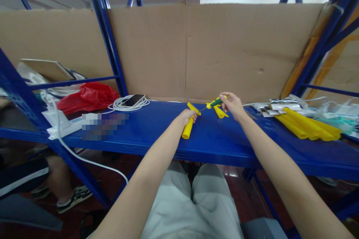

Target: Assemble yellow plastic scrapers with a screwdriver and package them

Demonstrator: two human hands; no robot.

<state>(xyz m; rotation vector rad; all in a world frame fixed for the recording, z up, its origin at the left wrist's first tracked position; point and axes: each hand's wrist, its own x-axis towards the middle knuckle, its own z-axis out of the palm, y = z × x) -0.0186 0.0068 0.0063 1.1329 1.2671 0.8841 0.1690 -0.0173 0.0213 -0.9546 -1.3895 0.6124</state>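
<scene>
My left hand (190, 116) is closed around a yellow tube piece (187, 130) just above the blue shelf top (157, 127). A second yellow arm of that piece (192, 107) slants up beyond my fingers. In my right hand (231, 104) is a screwdriver (215, 102) with a green and yellow handle. Its thin shaft points left, and the tip meets or nearly meets the yellow piece by my left fingers. Below the screwdriver lies another yellow tube piece (220, 112) on the shelf.
Several yellow tubes (305, 125) lie at the right beside silvery packets (283, 105). On the left are a coiled white cable (119, 104), a phone (134, 100) and a red plastic bag (88, 97). A cardboard panel (224, 52) stands behind. Another person's leg (58, 173) shows lower left.
</scene>
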